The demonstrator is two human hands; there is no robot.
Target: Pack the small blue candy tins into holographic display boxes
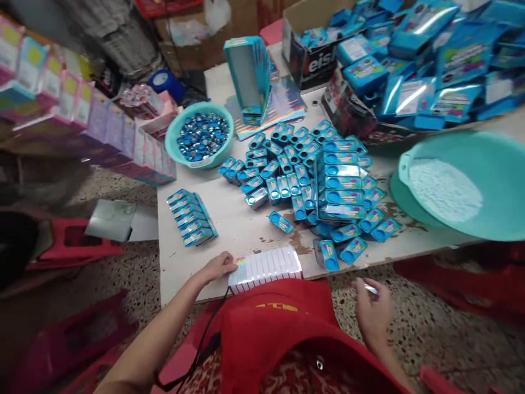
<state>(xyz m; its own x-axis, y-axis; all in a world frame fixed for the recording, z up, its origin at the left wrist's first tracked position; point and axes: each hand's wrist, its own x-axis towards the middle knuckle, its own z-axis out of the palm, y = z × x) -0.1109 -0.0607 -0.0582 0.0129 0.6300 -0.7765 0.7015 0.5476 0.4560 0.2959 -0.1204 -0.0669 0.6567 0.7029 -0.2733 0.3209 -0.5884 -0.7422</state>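
At the table's front edge lies a pack of slim white boxes (273, 264) in a row, under something shiny and clear, with a rainbow sheen at its left corner. The curled fingers of my left hand (220, 266) grip that corner. My right hand (375, 314) is away from the table, over the floor at the right, closed on a small shiny whitish piece (371, 289) too small to name. Many small blue boxes (283, 186) with round holes lie in the table's middle, and a display carton (342, 180) filled with them sits on top.
Behind stand a turquoise bowl (197, 160) of blue and silver pieces and an upright blue carton (246, 76). A row of blue boxes (191, 219) sits at left. At right are a large green basin (500, 186) with white contents and black cartons (348, 117) heaped with blue packages.
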